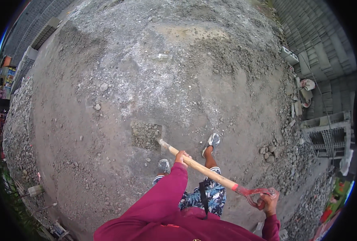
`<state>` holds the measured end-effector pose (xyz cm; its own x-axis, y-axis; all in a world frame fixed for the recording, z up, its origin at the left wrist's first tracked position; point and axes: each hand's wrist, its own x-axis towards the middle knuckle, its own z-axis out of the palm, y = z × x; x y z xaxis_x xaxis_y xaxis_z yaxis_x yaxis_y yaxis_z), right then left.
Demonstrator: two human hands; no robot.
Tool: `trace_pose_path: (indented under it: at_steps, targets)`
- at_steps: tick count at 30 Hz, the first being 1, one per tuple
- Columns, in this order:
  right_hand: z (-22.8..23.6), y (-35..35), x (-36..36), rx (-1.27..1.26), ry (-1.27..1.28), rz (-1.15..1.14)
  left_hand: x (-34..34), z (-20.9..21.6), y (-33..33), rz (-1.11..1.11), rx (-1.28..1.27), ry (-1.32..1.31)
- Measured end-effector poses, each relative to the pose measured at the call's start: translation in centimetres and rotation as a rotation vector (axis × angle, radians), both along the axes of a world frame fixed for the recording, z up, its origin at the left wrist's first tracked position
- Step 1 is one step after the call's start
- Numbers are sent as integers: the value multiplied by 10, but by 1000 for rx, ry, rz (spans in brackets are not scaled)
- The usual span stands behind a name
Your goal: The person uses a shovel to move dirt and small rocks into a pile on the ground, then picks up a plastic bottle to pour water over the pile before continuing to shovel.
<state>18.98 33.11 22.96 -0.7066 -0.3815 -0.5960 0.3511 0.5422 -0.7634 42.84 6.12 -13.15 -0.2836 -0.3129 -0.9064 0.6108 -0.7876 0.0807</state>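
Note:
A shovel (204, 170) with a pale wooden shaft slants across the front of my body. My left hand (181, 157) is closed round the lower shaft, close to the metal socket. At the upper end my right hand (269, 203) grips the red D-shaped handle (250, 193). Grey gravel (146, 135) covers the square blade, whose surface is mostly hidden under it. The blade is over the ground just ahead of my left foot; whether it touches the ground I cannot tell.
My feet stand apart on grey, stony ground (106, 140). A small heap of stones (269, 152) lies to the right. Hollow blocks (327, 136) and a block wall (327, 44) line the right side. Gravel (15, 132) is banked along the left, with stacked blocks (46, 32) beyond.

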Motion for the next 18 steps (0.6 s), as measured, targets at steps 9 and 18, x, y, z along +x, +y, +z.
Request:
trace_pose_path:
  at_steps: [9, 18]
  targets:
    - [-19, -237, 370, -875, -31, 1358, 542, 198, -60, 430, -258, -933]
    - [8, -282, 352, -802, -247, 1059, 603, 303, -85, 674, -839, -817]
